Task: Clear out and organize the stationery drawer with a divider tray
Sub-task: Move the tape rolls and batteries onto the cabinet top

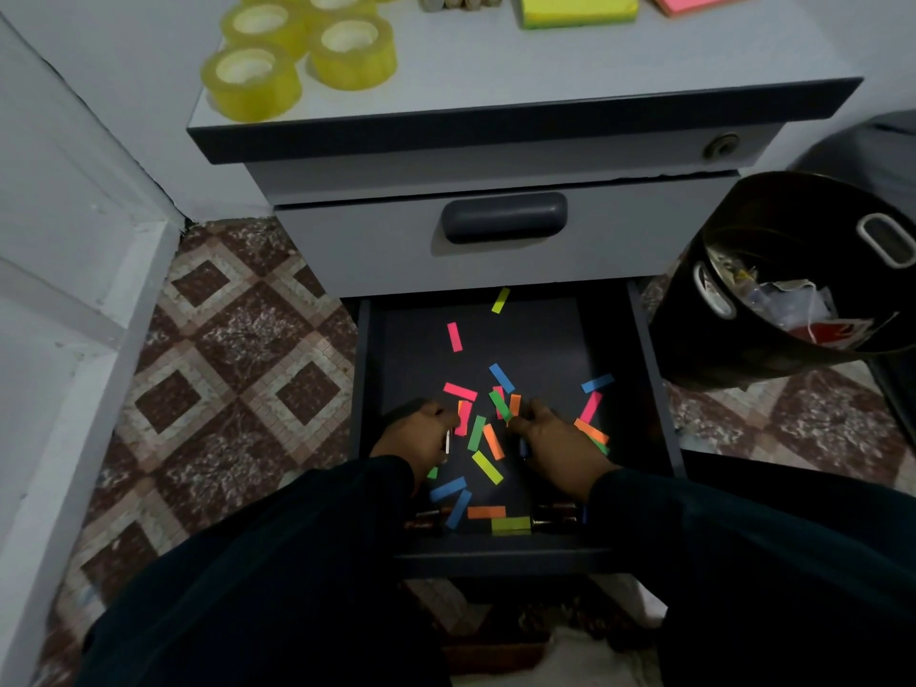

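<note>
The bottom drawer stands pulled open, its dark floor strewn with several paper flags in pink, blue, green, orange and yellow. Both my hands are inside it. My left hand is curled at the left, holding a thin white object against its fingers. My right hand is curled at the centre right, its fingertips pinching at the orange and green flags. Small batteries lie along the drawer's front wall. No divider tray is in view.
On the cabinet top stand yellow tape rolls, sticky-note pads and a row of batteries. A shut drawer with a dark handle sits above. A black bin holding rubbish stands to the right, a wall to the left.
</note>
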